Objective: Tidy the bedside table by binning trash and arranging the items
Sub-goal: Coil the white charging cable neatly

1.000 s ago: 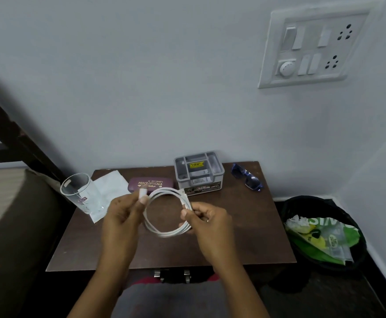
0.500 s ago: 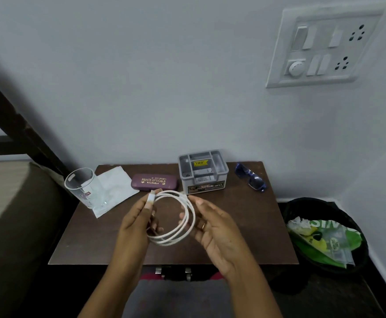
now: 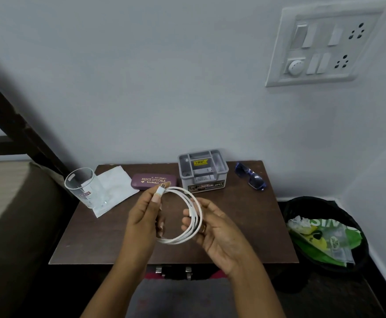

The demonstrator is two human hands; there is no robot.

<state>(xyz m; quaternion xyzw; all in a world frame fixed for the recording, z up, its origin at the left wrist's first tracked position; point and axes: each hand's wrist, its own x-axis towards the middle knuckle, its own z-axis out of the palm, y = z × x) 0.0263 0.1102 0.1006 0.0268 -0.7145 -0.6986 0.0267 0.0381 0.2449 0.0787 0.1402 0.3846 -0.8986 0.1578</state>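
A coiled white charging cable [image 3: 193, 216] hangs above the middle of the brown bedside table [image 3: 251, 226]. My left hand [image 3: 145, 214] pinches the coil's left side with one plug end sticking up by the thumb. My right hand [image 3: 212, 228] cups the coil's right side, fingers loosely curled around the strands. At the back of the table stand a grey compartment organiser [image 3: 203, 169], a maroon spectacle case [image 3: 153, 181], blue sunglasses [image 3: 251, 176], a clear drinking glass [image 3: 85, 188] and a white tissue [image 3: 116, 189] beside the glass.
A black bin [image 3: 302, 205] holding green and yellow wrappers sits on the floor to the right of the table. A bed edge lies to the left. A switchboard [image 3: 320, 47] is on the wall above. Metal drawer handles [image 3: 172, 270] show under the front edge.
The coil has turned more upright between my hands. My right hand has opened from a closed pinch into a loose cupped hold, and my left thumb now points up with the plug.
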